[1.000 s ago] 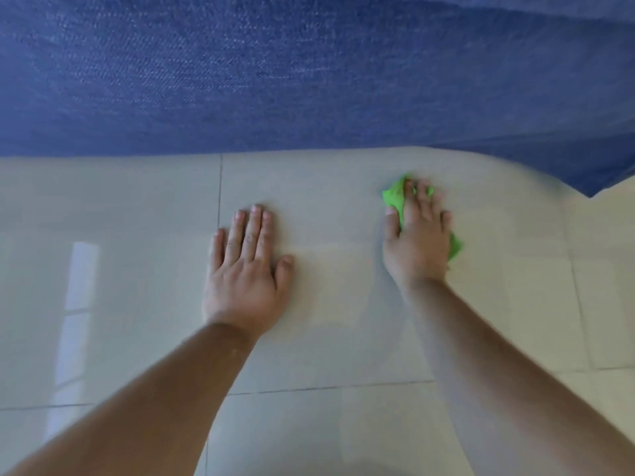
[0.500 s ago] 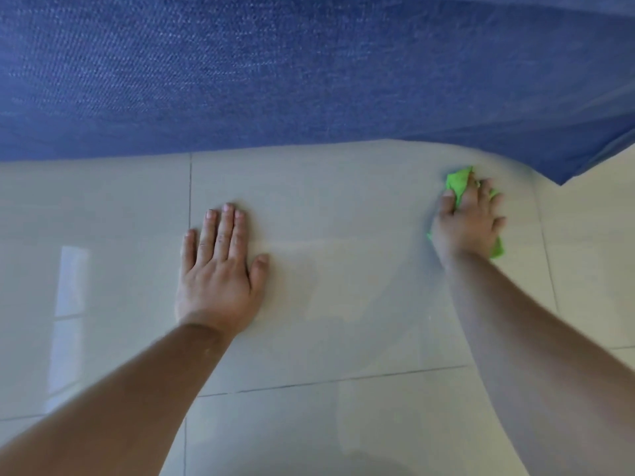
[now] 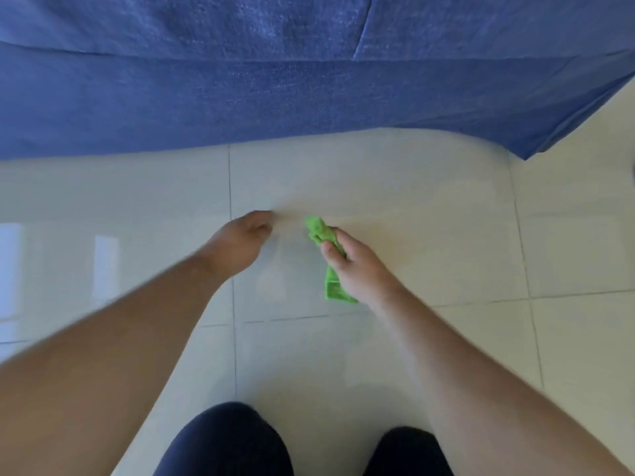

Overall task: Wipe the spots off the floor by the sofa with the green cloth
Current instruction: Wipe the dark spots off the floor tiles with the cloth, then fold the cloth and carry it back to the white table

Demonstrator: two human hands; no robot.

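The green cloth point(image 3: 323, 235) is bunched in my right hand point(image 3: 357, 266), lifted off the pale tiled floor point(image 3: 412, 214); one end sticks up past my thumb and the other hangs below my palm. My left hand point(image 3: 245, 240) hovers just left of the cloth, off the floor, fingers curled loosely with nothing in them, and it is blurred. The blue sofa point(image 3: 275, 80) fills the top of the view, its lower edge meeting the floor. I cannot make out any spots on the glossy tiles.
My two knees in dark trousers point(image 3: 226, 441) rest on the floor at the bottom edge. The sofa's corner point(image 3: 525, 152) ends at the upper right, with open floor beyond it. Window glare lies on the tiles at the left point(image 3: 103, 269).
Both hands came off the floor and drew together toward me. The right hand pulled the cloth back from the sofa's edge and lifted it. The view rose, showing my knees.
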